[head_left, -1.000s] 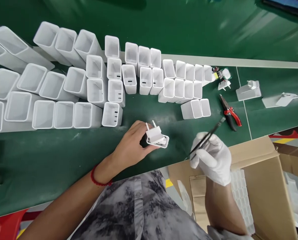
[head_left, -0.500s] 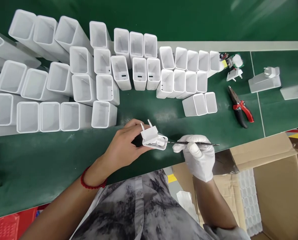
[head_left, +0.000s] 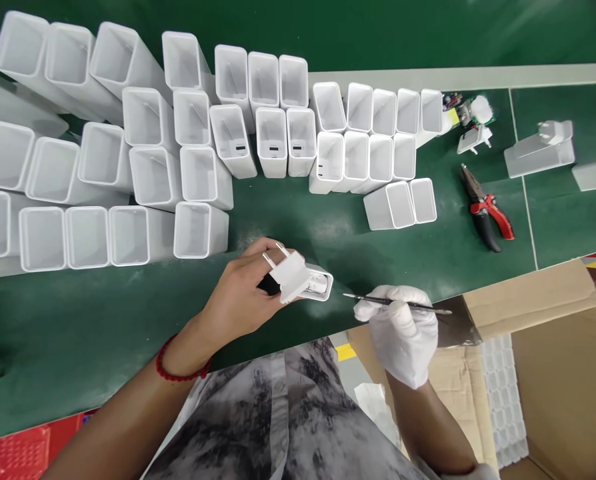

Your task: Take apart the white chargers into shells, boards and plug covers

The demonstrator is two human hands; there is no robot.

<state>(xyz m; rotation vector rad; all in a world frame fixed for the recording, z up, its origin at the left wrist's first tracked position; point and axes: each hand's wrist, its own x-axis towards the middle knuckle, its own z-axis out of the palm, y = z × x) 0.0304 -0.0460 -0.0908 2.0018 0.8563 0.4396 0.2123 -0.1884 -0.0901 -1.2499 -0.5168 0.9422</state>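
Note:
My bare left hand (head_left: 243, 293) grips a white charger housing (head_left: 301, 280) with two plug pins pointing up and left, its open end facing right. My right hand (head_left: 401, 327), in a white glove, pinches thin black tweezers (head_left: 395, 303) held level, their tip pointing left at the housing's open end with a small gap between. Both hands hover over the green mat near its front edge.
Several empty white housings (head_left: 198, 230) stand in rows across the mat's back and left. Red-handled pliers (head_left: 488, 213) lie at the right, near a small plug piece (head_left: 475, 139) and finished chargers (head_left: 538, 152). An open cardboard box (head_left: 543, 360) sits lower right.
The right hand swung the tweezers from upright to level, brought the tip to the housing's open end, then drew it back a little. The left hand turned the housing slightly.

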